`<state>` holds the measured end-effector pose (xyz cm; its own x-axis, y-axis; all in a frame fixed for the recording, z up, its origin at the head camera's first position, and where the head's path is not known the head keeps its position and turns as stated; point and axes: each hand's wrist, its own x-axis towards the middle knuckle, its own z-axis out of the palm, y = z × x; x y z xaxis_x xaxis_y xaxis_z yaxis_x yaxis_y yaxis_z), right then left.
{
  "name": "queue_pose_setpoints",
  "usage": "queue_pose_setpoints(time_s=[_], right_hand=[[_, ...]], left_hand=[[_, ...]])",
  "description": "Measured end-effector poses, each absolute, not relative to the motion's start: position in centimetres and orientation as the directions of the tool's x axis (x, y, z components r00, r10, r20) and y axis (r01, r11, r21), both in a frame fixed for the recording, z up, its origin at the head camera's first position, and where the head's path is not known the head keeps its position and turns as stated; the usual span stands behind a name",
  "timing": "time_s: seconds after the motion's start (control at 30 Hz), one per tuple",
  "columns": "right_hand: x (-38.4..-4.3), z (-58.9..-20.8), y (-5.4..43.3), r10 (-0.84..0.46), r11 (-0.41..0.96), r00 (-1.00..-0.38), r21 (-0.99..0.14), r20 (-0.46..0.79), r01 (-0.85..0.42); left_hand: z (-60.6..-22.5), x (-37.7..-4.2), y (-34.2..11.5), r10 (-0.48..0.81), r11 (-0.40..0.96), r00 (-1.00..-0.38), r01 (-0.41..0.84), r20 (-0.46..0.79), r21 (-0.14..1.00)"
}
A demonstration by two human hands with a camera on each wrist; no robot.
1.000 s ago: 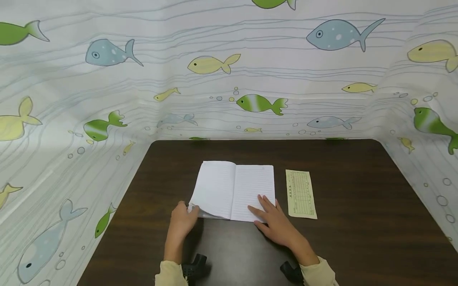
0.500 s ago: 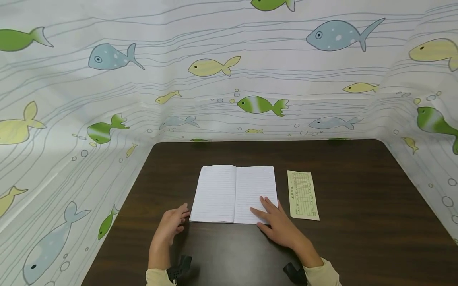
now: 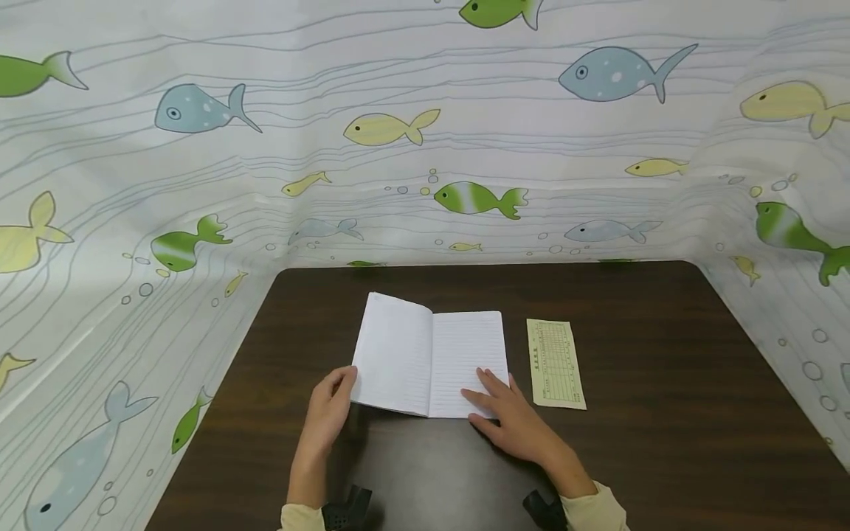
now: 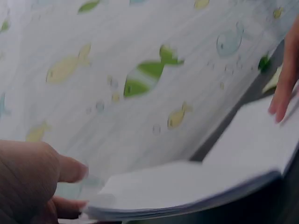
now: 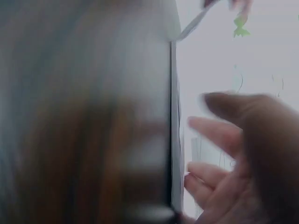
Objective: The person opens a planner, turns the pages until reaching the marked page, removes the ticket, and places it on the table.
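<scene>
An open notebook (image 3: 397, 355) with lined pages lies on the dark wooden table. Its left half is raised and tilts up from the spine. At that half's lower left edge, my left hand (image 3: 329, 404) holds the notebook between thumb and fingers. The left wrist view shows the fingers at the edge of a thick stack of pages (image 4: 173, 186), with the thumb (image 4: 72, 169) above. My right hand (image 3: 514, 419) rests on the lower part of the right page (image 3: 468, 346), fingers spread and fairly straight. The right wrist view is partly blurred.
A pale yellow printed slip (image 3: 556, 363) with a green grid lies just right of the notebook. White fish-patterned sheeting (image 3: 398, 169) rises behind the table (image 3: 651, 398) and along both sides. A black device (image 3: 348, 509) sits on each wrist.
The left hand first pinched the lower left page corner, then came away as the notebook lay flat. It is now back at the left edge and that half has risen. The right hand stays put.
</scene>
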<state>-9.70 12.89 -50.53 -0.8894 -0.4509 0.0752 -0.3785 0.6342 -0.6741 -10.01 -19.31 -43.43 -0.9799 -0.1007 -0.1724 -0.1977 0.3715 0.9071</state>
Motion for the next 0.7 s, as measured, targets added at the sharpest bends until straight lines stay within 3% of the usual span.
queue_pose_setpoints(time_s=[0.13,0.27,0.33,0.43,0.57,0.7], right_hand=[[-9.7,-49.8,14.0,-0.291,0.576,-0.955,-0.786,0.060,-0.225],[-10.1,-49.1,15.7,-0.056,0.488,-0.983,-0.855,0.172,-0.178],[-10.3,-48.8,16.5,0.048,0.451,-0.972,-0.873,0.230,-0.185],[-10.4,-48.5,17.5,0.140,0.429,-0.955,-0.885,0.260,-0.178],[-9.6,-48.5,17.6,0.110,0.463,-0.972,-0.876,0.206,-0.133],[-8.7,-49.0,16.8,-0.046,0.579,-0.983,-0.797,0.179,-0.172]], left_hand=[[-42.2,-9.8,-15.8,-0.023,0.414,-1.000,0.003,0.014,0.910],[-42.3,-9.8,-11.9,0.191,0.510,-0.961,0.273,0.202,0.815],[-42.9,-9.6,-10.3,0.342,0.548,-0.912,0.390,0.227,0.740],[-44.5,-9.2,-8.5,0.526,0.610,-0.837,0.495,0.151,0.619],[-46.6,-8.4,-7.5,0.610,0.685,-0.791,0.551,0.039,0.476],[-47.9,-8.0,-7.2,0.606,0.697,-0.794,0.559,0.049,0.450]])
